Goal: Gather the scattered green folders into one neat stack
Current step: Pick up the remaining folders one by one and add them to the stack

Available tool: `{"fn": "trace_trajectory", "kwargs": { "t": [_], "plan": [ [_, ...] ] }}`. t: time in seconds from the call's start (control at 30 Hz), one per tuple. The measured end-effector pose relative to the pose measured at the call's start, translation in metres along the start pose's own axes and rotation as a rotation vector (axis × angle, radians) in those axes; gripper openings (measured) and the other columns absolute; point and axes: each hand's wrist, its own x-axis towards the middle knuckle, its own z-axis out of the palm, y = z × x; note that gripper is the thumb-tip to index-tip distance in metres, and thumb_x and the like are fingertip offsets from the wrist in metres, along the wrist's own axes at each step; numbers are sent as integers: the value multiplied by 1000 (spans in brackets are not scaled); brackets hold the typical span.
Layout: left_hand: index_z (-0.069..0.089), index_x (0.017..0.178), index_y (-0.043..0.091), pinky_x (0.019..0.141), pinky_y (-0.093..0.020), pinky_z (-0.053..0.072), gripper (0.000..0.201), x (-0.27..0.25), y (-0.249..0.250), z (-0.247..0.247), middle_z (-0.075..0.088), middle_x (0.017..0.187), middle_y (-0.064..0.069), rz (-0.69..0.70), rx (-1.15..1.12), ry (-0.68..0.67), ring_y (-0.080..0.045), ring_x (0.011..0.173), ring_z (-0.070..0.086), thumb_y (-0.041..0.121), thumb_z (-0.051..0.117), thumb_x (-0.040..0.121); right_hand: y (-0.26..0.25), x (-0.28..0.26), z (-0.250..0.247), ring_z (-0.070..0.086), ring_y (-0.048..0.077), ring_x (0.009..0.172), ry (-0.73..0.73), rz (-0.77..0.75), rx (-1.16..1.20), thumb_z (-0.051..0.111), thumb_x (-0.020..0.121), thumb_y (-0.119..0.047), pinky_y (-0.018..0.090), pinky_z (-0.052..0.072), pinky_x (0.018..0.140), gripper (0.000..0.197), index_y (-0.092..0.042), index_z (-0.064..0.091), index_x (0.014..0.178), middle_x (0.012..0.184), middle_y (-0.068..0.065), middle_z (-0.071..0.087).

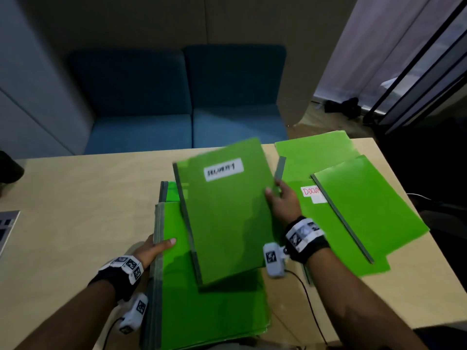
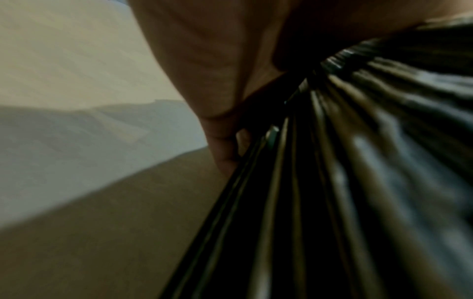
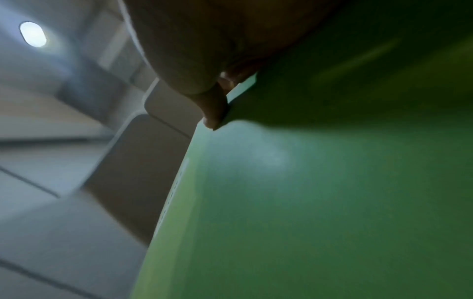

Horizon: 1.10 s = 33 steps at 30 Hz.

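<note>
A stack of green folders [image 1: 214, 304] with grey spines lies at the table's near middle. My left hand [image 1: 154, 248] grips its left spine edge, thumb on top; the left wrist view shows the fingers [image 2: 225, 149] against the dark layered spines [image 2: 320, 182]. My right hand [image 1: 280, 198] holds a green folder with a white label [image 1: 227, 208] by its right edge, tilted above the stack. The right wrist view shows that folder [image 3: 320, 202] pinched under my thumb [image 3: 212, 113]. Three more green folders lie at the right: one at the back [image 1: 316, 152], one with a red-lettered label [image 1: 313, 215], one on top [image 1: 366, 205].
The wooden table [image 1: 75, 210] has bare room at the left. A laptop corner [image 1: 7, 228] sits at the left edge and a dark object [image 1: 10, 170] beyond it. A blue sofa [image 1: 177, 102] stands behind the table. Cables [image 1: 310, 306] run from the wrist cameras.
</note>
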Motion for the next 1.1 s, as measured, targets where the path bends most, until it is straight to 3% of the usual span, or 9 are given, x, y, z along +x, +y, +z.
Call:
{"fn": "trace_trajectory", "kwargs": {
  "t": [0.1,0.17,0.27,0.43,0.63,0.77,0.87,0.97,1.1],
  "plan": [
    [24,151,12,112,-41,28,132,-7,4,0,35,152,-14,20,33,23,-31,138,36,82,68,49,38,3,-3,62,28,111,-186,141,-513,62,90,-29,40,51,95,41,-12,58,128,131,12,61],
    [22,150,8,111,-37,28,161,-3,1,-3,33,153,-16,50,123,27,-32,139,35,101,46,22,40,7,-11,64,23,90,-427,188,-879,64,88,-41,29,50,79,37,-10,68,109,112,9,69],
    [30,147,4,104,-32,32,172,11,-13,-11,38,148,-21,26,268,12,-34,136,38,106,19,9,26,21,-8,64,25,95,-585,177,-1102,49,74,-79,32,50,82,78,-9,69,100,107,14,68],
    [28,143,2,94,-23,32,146,-3,8,-6,39,143,-14,34,368,-2,-30,132,39,103,30,38,3,40,36,48,36,128,-418,-84,-894,54,87,-60,46,42,104,88,-24,10,154,148,17,36],
    [27,143,0,93,-23,34,167,12,-8,-14,48,133,-17,50,300,-29,-23,116,45,106,26,14,7,20,75,57,37,114,-531,-101,-1096,56,87,-56,48,48,98,68,-29,33,145,147,13,29],
    [24,148,4,95,-32,41,131,0,7,-4,39,148,-18,0,151,-120,-29,125,47,78,68,49,9,22,79,39,34,136,-451,-123,-945,50,88,-61,51,33,112,65,-28,40,143,160,3,12],
    [24,148,1,104,-36,35,108,6,2,-2,35,150,-19,-49,114,-50,-36,136,38,69,58,73,14,5,90,7,34,148,-519,-112,-996,43,91,-60,54,19,115,65,-39,24,149,161,1,11],
    [24,149,6,109,-39,33,89,9,0,-4,37,151,-18,-53,79,-42,-33,135,40,52,62,84,10,16,76,16,30,147,-572,-141,-927,42,96,-55,47,19,117,61,-29,29,150,160,6,20],
    [34,146,7,104,-40,36,86,17,-6,-4,48,142,-19,-34,83,-19,-36,127,48,51,66,80,25,61,-18,35,30,139,-119,-64,-702,55,94,-40,42,29,114,56,-15,44,142,153,13,35]
  ]
}}
